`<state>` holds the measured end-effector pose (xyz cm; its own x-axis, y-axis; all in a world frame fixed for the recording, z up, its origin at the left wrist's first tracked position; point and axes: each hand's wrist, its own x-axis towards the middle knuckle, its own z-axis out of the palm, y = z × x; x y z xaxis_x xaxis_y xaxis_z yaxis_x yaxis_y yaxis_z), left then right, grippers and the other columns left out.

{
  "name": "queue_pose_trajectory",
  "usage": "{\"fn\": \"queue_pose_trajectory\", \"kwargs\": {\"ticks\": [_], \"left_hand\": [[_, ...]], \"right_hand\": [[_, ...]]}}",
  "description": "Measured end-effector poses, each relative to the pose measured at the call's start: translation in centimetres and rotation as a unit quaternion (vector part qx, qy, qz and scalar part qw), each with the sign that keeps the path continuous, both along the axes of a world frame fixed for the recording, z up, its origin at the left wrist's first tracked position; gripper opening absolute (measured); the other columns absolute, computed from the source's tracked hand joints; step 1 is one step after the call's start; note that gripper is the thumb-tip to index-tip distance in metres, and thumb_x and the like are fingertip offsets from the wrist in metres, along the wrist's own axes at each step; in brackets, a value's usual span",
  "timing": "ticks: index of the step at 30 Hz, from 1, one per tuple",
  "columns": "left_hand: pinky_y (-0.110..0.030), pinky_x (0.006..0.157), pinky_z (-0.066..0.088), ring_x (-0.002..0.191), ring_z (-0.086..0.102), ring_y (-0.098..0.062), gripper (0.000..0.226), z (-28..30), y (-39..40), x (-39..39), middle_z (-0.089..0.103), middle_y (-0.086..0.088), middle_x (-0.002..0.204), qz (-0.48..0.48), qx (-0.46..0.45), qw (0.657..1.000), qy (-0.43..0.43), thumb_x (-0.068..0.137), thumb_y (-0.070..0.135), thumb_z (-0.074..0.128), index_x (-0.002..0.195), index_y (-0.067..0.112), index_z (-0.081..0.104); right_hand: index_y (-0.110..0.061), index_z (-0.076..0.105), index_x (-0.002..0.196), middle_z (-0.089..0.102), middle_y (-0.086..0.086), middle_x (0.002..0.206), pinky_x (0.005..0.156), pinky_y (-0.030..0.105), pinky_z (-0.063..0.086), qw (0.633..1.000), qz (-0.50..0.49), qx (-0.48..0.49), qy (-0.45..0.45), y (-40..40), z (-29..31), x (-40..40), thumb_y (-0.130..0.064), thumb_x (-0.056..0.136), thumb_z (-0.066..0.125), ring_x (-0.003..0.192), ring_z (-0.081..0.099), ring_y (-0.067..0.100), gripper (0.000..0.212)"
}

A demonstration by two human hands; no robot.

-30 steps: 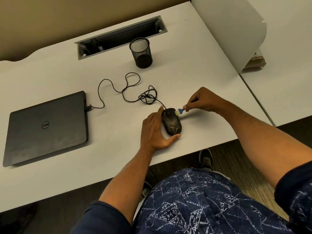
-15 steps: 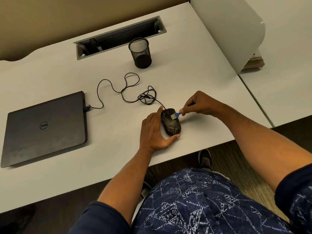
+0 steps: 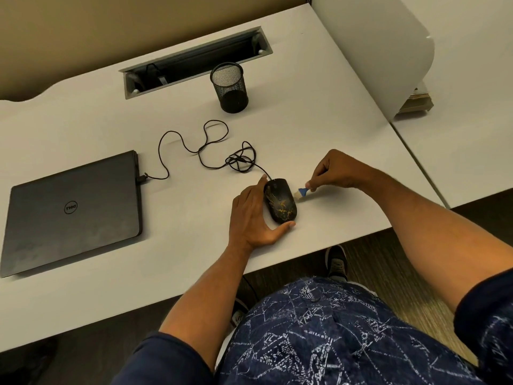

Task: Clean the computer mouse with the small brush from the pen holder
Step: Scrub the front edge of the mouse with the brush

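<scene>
A black computer mouse point(image 3: 280, 202) with gold streaks lies on the white desk point(image 3: 305, 129) near its front edge. My left hand point(image 3: 254, 215) cups it from the left, fingers along its side and thumb curled round its near end. My right hand point(image 3: 337, 170) pinches a small blue brush point(image 3: 302, 193) with pale bristles. The bristles sit just off the mouse's right side, on or barely above the desk. A black mesh pen holder point(image 3: 229, 88) stands farther back and looks empty.
The mouse's black cable point(image 3: 211, 148) loops across the desk to a shut black laptop point(image 3: 72, 211) on the left. A cable slot point(image 3: 194, 62) is cut into the desk at the back. A white divider panel point(image 3: 383, 48) rises at the right.
Half a second ago the bristles were on top of the mouse. My right hand has since drawn the brush off to the right of it. My left hand has kept its hold.
</scene>
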<state>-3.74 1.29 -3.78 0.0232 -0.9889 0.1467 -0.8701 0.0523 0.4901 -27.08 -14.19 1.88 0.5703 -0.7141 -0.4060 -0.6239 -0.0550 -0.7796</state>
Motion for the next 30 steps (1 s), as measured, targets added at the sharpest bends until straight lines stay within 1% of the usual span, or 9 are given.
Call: {"fn": "queue_pose_trajectory", "kwargs": {"ticks": [2,4,6,8,9,13,18,23,30], "left_hand": [[-0.024,0.103,0.032,0.123,0.052,-0.016,0.124,0.0,0.0,0.0,0.055,0.001,0.138,-0.001,0.001,1.0,-0.004,0.066,0.088,0.067,0.159,0.015,0.03],[-0.022,0.102,0.03,0.123,0.052,-0.016,0.123,0.0,0.0,0.0,0.055,0.001,0.137,-0.002,-0.001,1.0,-0.006,0.067,0.088,0.067,0.159,0.014,0.031],[-0.023,0.103,0.031,0.124,0.052,-0.017,0.123,0.1,0.1,-0.1,0.055,0.0,0.138,-0.002,-0.004,1.0,-0.001,0.068,0.087,0.067,0.159,0.014,0.03],[-0.025,0.103,0.033,0.124,0.052,-0.017,0.122,0.1,0.0,-0.1,0.055,0.0,0.138,-0.001,-0.006,1.0,0.001,0.068,0.087,0.067,0.159,0.013,0.03],[-0.026,0.103,0.034,0.123,0.053,-0.017,0.122,0.1,0.0,0.0,0.055,0.0,0.138,-0.001,-0.005,1.0,0.0,0.068,0.087,0.066,0.159,0.013,0.031],[-0.024,0.103,0.032,0.123,0.052,-0.017,0.122,0.0,0.0,0.0,0.055,0.0,0.137,0.0,-0.002,1.0,-0.004,0.067,0.088,0.067,0.158,0.014,0.032],[-0.027,0.103,0.035,0.122,0.052,-0.016,0.121,-0.1,0.0,0.0,0.054,0.002,0.137,0.001,-0.005,1.0,-0.004,0.067,0.088,0.066,0.158,0.016,0.031],[-0.031,0.104,0.038,0.124,0.052,-0.017,0.121,0.0,0.0,-0.1,0.055,0.001,0.138,0.003,-0.008,1.0,-0.004,0.068,0.088,0.065,0.158,0.014,0.032],[-0.033,0.105,0.039,0.125,0.052,-0.018,0.121,0.0,0.1,-0.1,0.055,0.0,0.139,0.005,-0.001,1.0,-0.004,0.068,0.087,0.066,0.159,0.015,0.031]], "right_hand": [[-0.017,0.084,0.073,0.079,-0.005,0.072,0.07,0.028,0.048,0.999,-0.025,-0.005,-0.028,-0.4,-0.1,-0.5,-0.022,0.078,0.085,0.076,0.074,0.011,0.006],[-0.018,0.085,0.076,0.073,-0.008,0.061,0.06,0.012,0.04,0.996,-0.047,-0.001,-0.08,-0.2,0.0,-0.2,-0.027,0.079,0.085,0.054,0.06,0.001,0.01],[-0.023,0.085,0.077,0.069,0.006,0.059,0.054,0.017,0.033,0.995,-0.038,0.0,-0.091,0.5,-0.1,0.5,-0.036,0.08,0.086,0.053,0.045,0.009,0.013],[-0.023,0.085,0.077,0.073,0.019,0.07,0.063,0.027,0.037,0.997,-0.01,0.007,-0.07,0.8,-0.3,0.8,-0.034,0.079,0.086,0.063,0.051,0.029,0.012],[-0.021,0.085,0.077,0.076,0.015,0.074,0.068,0.03,0.041,0.999,-0.006,0.01,-0.05,0.7,-0.3,0.6,-0.029,0.079,0.087,0.069,0.062,0.031,0.009],[-0.015,0.085,0.078,0.078,-0.009,0.073,0.073,0.027,0.046,0.999,-0.042,-0.012,-0.027,-0.3,0.1,-0.4,-0.019,0.079,0.085,0.071,0.071,-0.003,0.004],[-0.02,0.085,0.086,0.078,0.008,0.08,0.067,0.027,0.04,0.992,-0.086,-0.034,-0.088,0.2,-0.1,0.3,-0.031,0.081,0.085,0.072,0.059,0.011,0.012],[-0.014,0.085,0.092,0.074,-0.012,0.071,0.059,0.007,0.04,0.995,-0.029,-0.035,-0.093,0.5,-0.5,0.5,-0.024,0.081,0.086,0.067,0.063,-0.005,0.015],[-0.019,0.085,0.092,0.073,-0.017,0.069,0.054,0.007,0.038,0.996,-0.038,-0.055,-0.065,0.5,-0.9,1.0,-0.027,0.082,0.085,0.064,0.061,-0.006,0.013]]}}
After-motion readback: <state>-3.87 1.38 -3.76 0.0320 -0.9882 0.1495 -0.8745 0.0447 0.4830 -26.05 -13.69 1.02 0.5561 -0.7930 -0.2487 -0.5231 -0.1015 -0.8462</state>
